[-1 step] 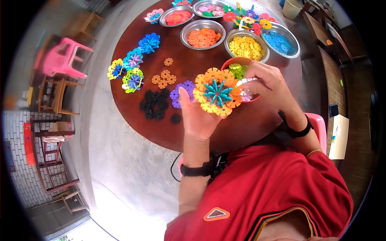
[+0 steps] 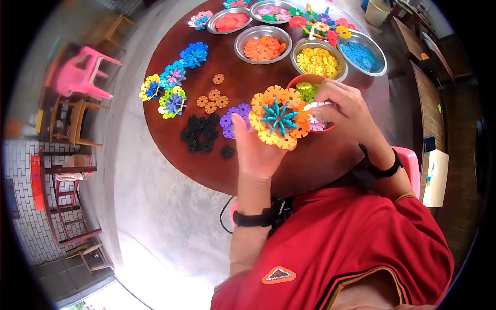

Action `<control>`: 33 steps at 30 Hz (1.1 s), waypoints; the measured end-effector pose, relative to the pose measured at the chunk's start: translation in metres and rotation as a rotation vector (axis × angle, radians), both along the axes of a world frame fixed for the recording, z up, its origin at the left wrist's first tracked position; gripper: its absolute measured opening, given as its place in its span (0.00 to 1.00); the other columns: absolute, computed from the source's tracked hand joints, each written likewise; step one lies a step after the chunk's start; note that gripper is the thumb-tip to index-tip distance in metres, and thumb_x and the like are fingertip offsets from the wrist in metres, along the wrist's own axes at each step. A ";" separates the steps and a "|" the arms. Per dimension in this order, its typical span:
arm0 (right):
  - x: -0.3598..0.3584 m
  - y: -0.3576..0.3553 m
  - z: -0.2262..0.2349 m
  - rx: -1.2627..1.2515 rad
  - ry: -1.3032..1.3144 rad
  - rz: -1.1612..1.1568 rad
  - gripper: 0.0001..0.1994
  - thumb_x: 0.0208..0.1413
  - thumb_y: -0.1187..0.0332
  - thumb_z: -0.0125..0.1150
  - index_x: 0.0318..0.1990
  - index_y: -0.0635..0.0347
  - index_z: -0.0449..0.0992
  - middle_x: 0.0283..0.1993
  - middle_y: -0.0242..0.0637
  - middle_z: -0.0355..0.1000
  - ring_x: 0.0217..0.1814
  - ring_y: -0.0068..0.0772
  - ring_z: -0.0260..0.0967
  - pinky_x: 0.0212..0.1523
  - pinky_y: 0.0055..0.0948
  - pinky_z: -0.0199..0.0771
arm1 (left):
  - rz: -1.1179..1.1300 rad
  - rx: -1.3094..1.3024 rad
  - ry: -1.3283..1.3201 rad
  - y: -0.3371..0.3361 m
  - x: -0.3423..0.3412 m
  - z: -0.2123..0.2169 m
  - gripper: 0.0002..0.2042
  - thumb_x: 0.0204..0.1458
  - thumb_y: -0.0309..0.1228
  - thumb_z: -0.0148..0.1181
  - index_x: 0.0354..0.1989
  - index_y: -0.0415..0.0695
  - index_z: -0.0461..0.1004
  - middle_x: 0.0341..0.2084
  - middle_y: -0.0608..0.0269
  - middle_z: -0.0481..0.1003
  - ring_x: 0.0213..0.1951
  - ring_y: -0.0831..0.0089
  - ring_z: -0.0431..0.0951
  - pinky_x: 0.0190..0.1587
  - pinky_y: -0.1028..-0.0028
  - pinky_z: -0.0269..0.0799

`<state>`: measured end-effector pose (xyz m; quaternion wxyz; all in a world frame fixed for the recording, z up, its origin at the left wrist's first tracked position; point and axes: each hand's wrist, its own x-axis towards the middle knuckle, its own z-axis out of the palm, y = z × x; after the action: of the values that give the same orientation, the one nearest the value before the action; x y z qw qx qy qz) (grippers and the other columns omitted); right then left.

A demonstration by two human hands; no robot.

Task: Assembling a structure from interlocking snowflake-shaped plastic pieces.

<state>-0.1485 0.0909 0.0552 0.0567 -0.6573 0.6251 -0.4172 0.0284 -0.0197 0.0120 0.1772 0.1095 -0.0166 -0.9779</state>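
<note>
My left hand (image 2: 256, 157) is closed around a flower (image 2: 279, 118) built of orange and yellow notched plastic discs with teal pieces radiating at its centre. Its thumb points up beside the petals; the other fingers are hidden behind the flower. My right hand (image 2: 342, 106) pinches white notched pieces (image 2: 316, 105) at the flower's right edge; how many cannot be made out. Under that hand stands a red bowl (image 2: 295, 82) with lime-green discs (image 2: 308, 92) and pale pink ones (image 2: 316, 123). Purple discs (image 2: 235, 120) lie on the table, partly hidden by my left thumb.
Black discs (image 2: 200, 133) and brown discs (image 2: 212, 101) lie on the round brown table (image 2: 178, 150). Finished flowers (image 2: 173, 75) stand at its left. Metal bowls hold orange discs (image 2: 263, 48), yellow discs (image 2: 318, 62) and blue discs (image 2: 359, 56). A pink stool (image 2: 82, 75) stands left.
</note>
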 end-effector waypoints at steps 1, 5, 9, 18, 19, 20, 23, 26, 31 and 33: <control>0.004 -0.002 -0.001 -0.003 0.000 0.011 0.08 0.48 0.71 0.61 0.30 0.63 0.68 0.27 0.39 0.66 0.30 0.42 0.67 0.29 0.33 0.65 | -0.005 -0.180 0.060 -0.001 0.000 -0.009 0.42 0.47 0.67 0.44 0.62 0.45 0.57 0.56 0.51 0.65 0.53 0.49 0.69 0.42 0.51 0.75; 0.020 -0.005 -0.008 -0.088 0.089 -0.050 0.07 0.48 0.71 0.61 0.31 0.63 0.68 0.27 0.39 0.64 0.30 0.42 0.66 0.29 0.35 0.66 | 0.072 -0.270 0.173 0.003 0.002 -0.011 0.41 0.47 0.64 0.49 0.62 0.45 0.56 0.56 0.51 0.64 0.55 0.51 0.68 0.42 0.49 0.76; 0.027 -0.006 -0.015 -0.099 0.119 -0.075 0.07 0.48 0.72 0.60 0.34 0.63 0.70 0.30 0.41 0.64 0.32 0.44 0.66 0.31 0.37 0.66 | 0.115 -0.231 0.251 0.005 -0.004 -0.012 0.39 0.49 0.60 0.52 0.62 0.44 0.55 0.56 0.49 0.64 0.56 0.50 0.67 0.44 0.48 0.76; 0.040 -0.002 -0.012 -0.033 0.136 -0.030 0.09 0.49 0.74 0.57 0.39 0.62 0.69 0.32 0.43 0.65 0.36 0.48 0.68 0.34 0.39 0.67 | 0.117 -0.391 0.387 0.002 -0.002 -0.013 0.46 0.41 0.61 0.59 0.64 0.43 0.52 0.58 0.49 0.61 0.60 0.49 0.61 0.53 0.43 0.66; 0.042 -0.003 -0.010 -0.009 0.134 -0.025 0.08 0.50 0.74 0.56 0.38 0.62 0.68 0.32 0.43 0.65 0.35 0.48 0.67 0.34 0.40 0.67 | 0.124 -0.324 0.403 0.004 -0.001 -0.015 0.42 0.44 0.57 0.59 0.63 0.42 0.55 0.57 0.49 0.63 0.57 0.50 0.64 0.48 0.48 0.71; 0.042 -0.003 -0.011 -0.012 0.135 -0.025 0.08 0.50 0.74 0.56 0.38 0.62 0.68 0.32 0.43 0.65 0.35 0.48 0.67 0.34 0.40 0.67 | 0.124 -0.327 0.404 0.003 -0.002 -0.016 0.42 0.44 0.57 0.59 0.63 0.42 0.55 0.57 0.49 0.63 0.57 0.50 0.64 0.48 0.48 0.71; 0.040 -0.002 -0.014 0.011 0.156 -0.031 0.07 0.50 0.74 0.56 0.35 0.62 0.66 0.30 0.42 0.63 0.33 0.46 0.67 0.31 0.39 0.67 | 0.118 -0.227 0.405 0.001 -0.003 -0.014 0.35 0.47 0.52 0.58 0.59 0.42 0.60 0.53 0.50 0.67 0.53 0.53 0.68 0.37 0.59 0.74; 0.037 0.000 -0.014 0.023 0.309 -0.063 0.06 0.51 0.73 0.56 0.32 0.62 0.65 0.28 0.41 0.62 0.31 0.44 0.66 0.28 0.38 0.67 | 0.088 -0.120 0.355 0.000 -0.003 -0.011 0.28 0.49 0.47 0.55 0.56 0.43 0.65 0.50 0.53 0.70 0.48 0.55 0.71 0.31 0.68 0.68; 0.027 0.014 -0.006 0.069 0.417 -0.059 0.07 0.49 0.72 0.58 0.30 0.62 0.65 0.27 0.41 0.62 0.29 0.43 0.66 0.27 0.38 0.68 | 0.152 -0.151 0.294 0.013 -0.007 -0.003 0.25 0.48 0.48 0.54 0.52 0.46 0.67 0.46 0.58 0.70 0.45 0.59 0.70 0.29 0.69 0.67; -0.004 0.034 -0.014 0.053 0.324 -0.278 0.09 0.49 0.71 0.58 0.28 0.65 0.65 0.27 0.42 0.62 0.28 0.45 0.65 0.28 0.37 0.66 | 0.291 0.014 0.605 -0.030 0.014 -0.009 0.24 0.44 0.46 0.61 0.48 0.47 0.69 0.44 0.62 0.68 0.49 0.64 0.64 0.31 0.69 0.66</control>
<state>-0.1523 0.1244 0.0408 -0.0853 -0.6215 0.7214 -0.2933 0.0420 -0.0497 0.0034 0.3110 -0.1835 0.0592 -0.9306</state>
